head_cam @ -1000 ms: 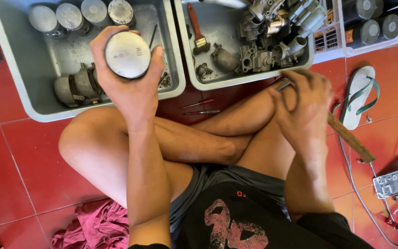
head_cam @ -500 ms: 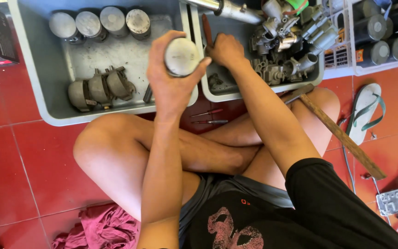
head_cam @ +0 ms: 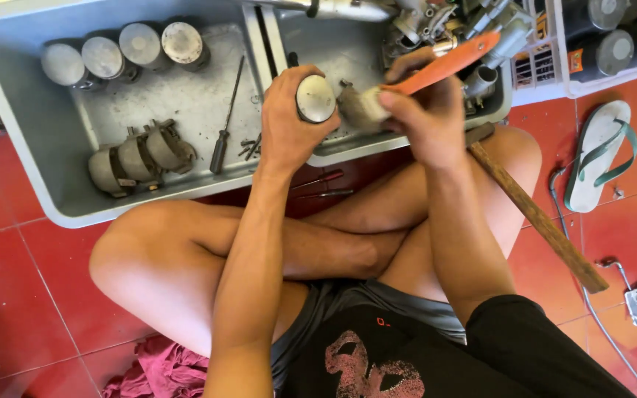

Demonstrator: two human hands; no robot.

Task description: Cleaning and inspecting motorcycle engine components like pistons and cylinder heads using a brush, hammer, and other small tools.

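Observation:
My left hand [head_cam: 289, 121] grips a round metal piston [head_cam: 315, 98], its flat top facing up, held over the gap between two grey trays. My right hand [head_cam: 422, 121] holds a brush with an orange handle [head_cam: 447, 63]; its pale bristle head [head_cam: 366, 107] sits right beside the piston. I sit cross-legged on a red tiled floor, both hands raised above my knees.
The left grey tray [head_cam: 46, 184] holds several pistons in rows and a screwdriver [head_cam: 224, 133]. The right tray [head_cam: 377, 144] holds metal engine parts. A wooden handle [head_cam: 540, 221] leans by my right knee. A sandal [head_cam: 595, 151] and a pink rag [head_cam: 164, 368] lie on the floor.
My right hand reached into the right tray, picked up the orange-handled brush and brought it to the piston. The left hand kept holding the piston and shifted right.

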